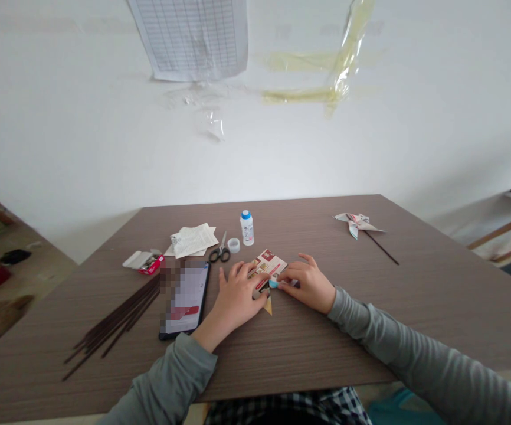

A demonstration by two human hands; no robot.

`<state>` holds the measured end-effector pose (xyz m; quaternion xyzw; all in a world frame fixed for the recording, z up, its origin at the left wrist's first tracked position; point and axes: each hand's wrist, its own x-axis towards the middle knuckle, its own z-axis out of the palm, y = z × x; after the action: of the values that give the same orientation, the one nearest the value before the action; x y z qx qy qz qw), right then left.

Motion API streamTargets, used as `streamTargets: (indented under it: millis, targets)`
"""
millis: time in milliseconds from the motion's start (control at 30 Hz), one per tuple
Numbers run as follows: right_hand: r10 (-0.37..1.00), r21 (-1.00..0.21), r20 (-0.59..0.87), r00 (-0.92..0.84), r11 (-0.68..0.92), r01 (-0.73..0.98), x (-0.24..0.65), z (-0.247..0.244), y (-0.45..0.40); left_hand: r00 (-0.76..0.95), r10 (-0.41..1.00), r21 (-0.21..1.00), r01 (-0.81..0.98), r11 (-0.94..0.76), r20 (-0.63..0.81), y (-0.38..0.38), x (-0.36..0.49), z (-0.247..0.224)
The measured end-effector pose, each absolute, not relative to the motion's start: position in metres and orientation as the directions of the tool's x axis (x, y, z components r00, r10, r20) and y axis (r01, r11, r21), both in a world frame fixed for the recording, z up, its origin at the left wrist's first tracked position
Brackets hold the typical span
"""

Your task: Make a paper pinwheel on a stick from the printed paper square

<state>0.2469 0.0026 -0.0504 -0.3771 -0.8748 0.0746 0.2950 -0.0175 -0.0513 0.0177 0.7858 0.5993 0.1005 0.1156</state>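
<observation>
A printed paper piece (269, 263) lies on the brown table, partly folded, with a tan corner pointing toward me and a light blue part between my hands. My left hand (241, 295) rests over its left side, fingers bent and thumb on the lower part. From the right, my right hand (307, 284) pinches the paper's right edge between thumb and finger. The fingertips partly cover the folds. A white bottle with a blue cap (247, 228) stands behind the paper.
Left of the hands are a phone (187, 300), scissors (220, 252), a small round cap (233, 245), paper sheets (193, 240), an open red-and-white box (150, 264) and dark sticks (116, 313). A paper pinwheel (359, 224) on a stick lies at the back right of the table (317, 354).
</observation>
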Motion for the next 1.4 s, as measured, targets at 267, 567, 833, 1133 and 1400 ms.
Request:
streamTargets:
  millis: [267, 567, 833, 1133, 1400]
  targets:
    - [0.710, -0.363, 0.450, -0.542, 0.700, 0.615, 0.2469, -0.0493, 0.0023, 0.276, 0.961, 0.289, 0.919, -0.269, 0.019, -0.0501, -0.0194, 0.0169]
    - [0.705, -0.364, 0.459, -0.540, 0.704, 0.610, 0.2459, -0.0456, 0.0004, 0.250, 0.968, 0.306, 0.920, -0.244, 0.019, -0.0500, -0.0176, 0.0176]
    - [0.702, -0.365, 0.465, -0.539, 0.707, 0.606, 0.2473, -0.0488, 0.0021, 0.258, 0.966, 0.275, 0.929, -0.246, -0.007, -0.0514, -0.0167, 0.0223]
    - [0.693, -0.339, 0.463, -0.553, 0.715, 0.612, 0.2478, -0.0519, 0.0030, 0.261, 0.965, 0.268, 0.931, -0.249, -0.007, -0.0498, -0.0178, 0.0188]
    - [0.716, -0.359, 0.435, -0.546, 0.694, 0.624, 0.2473, -0.0471, 0.0003, 0.259, 0.966, 0.294, 0.921, -0.254, 0.023, -0.0496, -0.0201, 0.0138]
